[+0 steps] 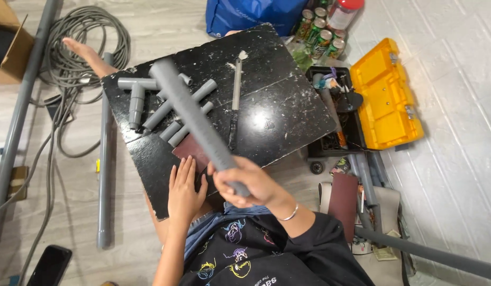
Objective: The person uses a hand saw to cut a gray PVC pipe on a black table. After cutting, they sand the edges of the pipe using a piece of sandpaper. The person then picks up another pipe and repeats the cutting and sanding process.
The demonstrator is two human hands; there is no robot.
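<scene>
While the right hand point(245, 182) is closed around the near end of a long grey pipe point(195, 119), its fingers wrapped fully about it, the pipe slants up and away over the black surface point(277, 111).

Item, left hand point(183, 193): laid flat and open, palm down, holding nothing, pressing on a reddish-brown sheet point(190, 150) (probably sandpaper, though the grain cannot be made out) at the near edge of the surface.

Item, short grey pipe pieces point(182, 114): several, lying side by side under the raised pipe, with a tee fitting point(137, 92) at the far left corner.

Item, slim brush-like tool point(235, 100): lying lengthwise near the middle of the surface, pale tip pointing away.

Item, yellow toolbox point(385, 95): open, on the floor to the right, lid thrown back.

Item, drink cans point(319, 32): clustered beyond the toolbox, next to a red-lidded jar point(343, 13).

Item, coiled grey cable point(79, 47): on the floor to the left, beside a long pipe point(104, 175) lying along the surface's edge.

Handling note: judged from the grip, the pipe is best kept low and steady, with the flat hand pinning the sheet so it does not slide, and the free end kept clear of the loose pieces beneath.
</scene>
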